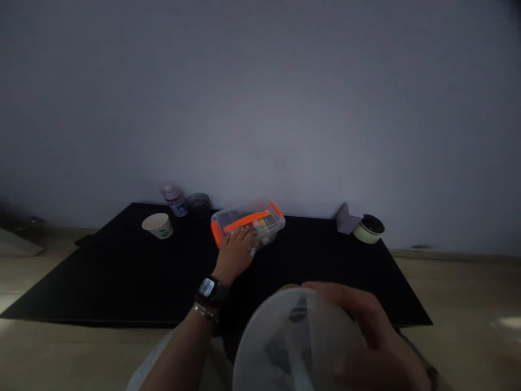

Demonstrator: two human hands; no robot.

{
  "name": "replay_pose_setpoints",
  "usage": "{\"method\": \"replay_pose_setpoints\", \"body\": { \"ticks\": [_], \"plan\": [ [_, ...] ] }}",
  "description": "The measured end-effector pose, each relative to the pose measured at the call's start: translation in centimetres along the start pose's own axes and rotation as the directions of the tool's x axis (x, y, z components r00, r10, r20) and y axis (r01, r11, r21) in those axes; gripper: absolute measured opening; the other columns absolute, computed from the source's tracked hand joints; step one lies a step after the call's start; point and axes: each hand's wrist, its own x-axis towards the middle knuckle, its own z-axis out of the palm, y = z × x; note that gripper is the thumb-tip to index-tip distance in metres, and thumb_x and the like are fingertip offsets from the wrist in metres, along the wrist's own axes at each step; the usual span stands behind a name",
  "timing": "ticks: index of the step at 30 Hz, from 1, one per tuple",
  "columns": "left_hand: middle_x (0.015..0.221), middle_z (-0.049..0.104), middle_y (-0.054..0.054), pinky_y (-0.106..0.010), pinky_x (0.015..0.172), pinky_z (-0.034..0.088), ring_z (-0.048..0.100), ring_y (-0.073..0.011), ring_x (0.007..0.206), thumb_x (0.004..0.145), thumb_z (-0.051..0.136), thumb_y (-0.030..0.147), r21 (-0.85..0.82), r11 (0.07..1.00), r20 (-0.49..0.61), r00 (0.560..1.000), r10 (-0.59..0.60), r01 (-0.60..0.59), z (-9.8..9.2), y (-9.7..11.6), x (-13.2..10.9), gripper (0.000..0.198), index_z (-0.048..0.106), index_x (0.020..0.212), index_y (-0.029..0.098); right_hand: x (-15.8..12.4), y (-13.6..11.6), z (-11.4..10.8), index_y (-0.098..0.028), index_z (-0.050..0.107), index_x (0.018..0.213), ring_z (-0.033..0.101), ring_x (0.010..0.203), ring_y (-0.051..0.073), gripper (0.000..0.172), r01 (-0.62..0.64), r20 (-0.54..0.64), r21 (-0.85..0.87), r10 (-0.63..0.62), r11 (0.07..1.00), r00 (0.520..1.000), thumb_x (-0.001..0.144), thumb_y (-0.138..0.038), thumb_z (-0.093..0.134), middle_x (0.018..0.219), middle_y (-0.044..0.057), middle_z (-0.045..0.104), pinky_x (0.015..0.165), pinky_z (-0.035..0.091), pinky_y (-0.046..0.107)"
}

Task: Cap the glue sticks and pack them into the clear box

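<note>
My left hand (237,251) reaches forward over the black mat (122,277) and rests on the near side of a clear plastic box with orange clips (247,221); its fingers lie fairly flat on the lid. A watch and bracelets sit on that wrist. My right hand (378,336) is close to the camera and grips the rim of a translucent white round container (295,342) at the bottom of the view; dark shapes show faintly through it.
On the mat's far edge stand a white paper cup (158,225), a small bottle (174,199) and a dark jar (198,204). At the far right are a grey block (347,219) and a pale round tin (368,228). A plain wall rises behind; wooden floor surrounds the mat.
</note>
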Motion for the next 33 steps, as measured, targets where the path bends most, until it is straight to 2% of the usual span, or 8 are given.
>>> {"method": "replay_pose_setpoints", "body": {
  "ticks": [6,10,14,18,21,23,27,33],
  "plan": [
    [0.146,0.057,-0.015,-0.056,0.113,0.041,0.052,-0.0343,0.136,0.094,0.048,0.026,-0.001,1.000,0.023,1.000,0.001,-0.001,-0.3,0.2,-0.1,0.042,0.060,0.134,0.020,6.1,4.7,-2.8,-0.039,0.056,0.125,0.053,0.129,0.033,0.077,0.249,-0.053,-0.227,-0.268,0.941,0.962,0.056,-0.044,0.090,0.137,0.006,0.054,0.106,0.048,0.052],
    [0.146,0.056,-0.015,-0.055,0.115,0.037,0.050,-0.0333,0.138,0.095,0.048,0.026,-0.021,1.000,0.033,0.999,-0.020,0.020,-0.4,0.3,0.0,0.043,0.060,0.135,0.017,10.1,11.7,-6.0,-0.027,0.051,0.118,0.057,0.109,0.026,0.064,0.013,-0.326,-0.340,-0.131,0.940,0.936,0.068,-0.051,0.082,0.121,0.008,0.053,0.091,0.053,0.043],
    [0.145,0.057,-0.016,-0.054,0.115,0.036,0.048,-0.0341,0.139,0.096,0.048,0.027,-0.039,0.999,0.032,0.999,-0.022,0.023,-0.5,0.4,0.0,0.043,0.059,0.135,0.015,12.6,19.1,-8.8,-0.021,0.052,0.115,0.050,0.112,0.027,0.070,-0.228,-0.570,-0.516,-0.132,0.825,0.811,0.062,-0.051,0.084,0.119,0.010,0.050,0.100,0.046,0.047],
    [0.143,0.059,-0.017,-0.055,0.113,0.039,0.050,-0.0360,0.137,0.095,0.049,0.027,-0.051,0.998,0.050,0.998,-0.031,0.033,-0.9,0.6,0.2,0.040,0.062,0.131,0.015,14.3,24.1,-10.5,-0.018,0.052,0.113,0.051,0.110,0.026,0.056,-0.382,-0.665,-0.582,-0.150,0.718,0.731,0.071,-0.043,0.077,0.117,0.012,0.050,0.098,0.047,0.043],
    [0.141,0.060,-0.017,-0.054,0.111,0.042,0.052,-0.0364,0.135,0.093,0.049,0.024,-0.067,0.997,0.060,0.997,-0.038,0.042,-1.1,0.8,0.3,0.038,0.065,0.126,0.014,15.6,25.6,-11.1,-0.018,0.055,0.104,0.052,0.106,0.025,0.023,-0.408,-0.613,-0.673,-0.157,0.617,0.774,0.085,-0.030,0.060,0.112,0.012,0.052,0.099,0.045,0.041],
    [0.140,0.060,-0.018,-0.053,0.110,0.044,0.053,-0.0361,0.134,0.092,0.050,0.022,-0.077,0.996,0.063,0.997,-0.042,0.046,-1.2,0.9,0.3,0.038,0.065,0.126,0.014,16.4,25.7,-11.4,-0.017,0.057,0.103,0.051,0.109,0.025,0.018,-0.399,-0.558,-0.742,-0.167,0.538,0.813,0.089,-0.027,0.055,0.113,0.013,0.054,0.101,0.043,0.042],
    [0.142,0.059,-0.018,-0.053,0.111,0.043,0.051,-0.0357,0.136,0.091,0.051,0.020,-0.063,0.997,0.076,0.997,-0.026,0.031,-1.2,0.9,0.0,0.040,0.063,0.129,0.014,17.1,25.5,-11.9,-0.015,0.053,0.125,0.047,0.118,0.032,0.043,-0.446,-0.566,-0.772,-0.171,0.454,0.807,0.089,-0.039,0.059,0.130,0.019,0.048,0.100,0.044,0.049],
    [0.145,0.057,-0.017,-0.053,0.115,0.039,0.050,-0.0348,0.137,0.094,0.052,0.025,-0.091,0.995,0.077,0.997,-0.028,0.035,-1.0,0.6,-0.2,0.039,0.062,0.131,0.017,15.9,26.4,-12.6,-0.016,0.054,0.129,0.047,0.125,0.035,0.057,-0.466,-0.544,-0.778,-0.081,0.422,0.835,0.085,-0.050,0.065,0.141,0.021,0.042,0.101,0.045,0.051]
  ]
}}
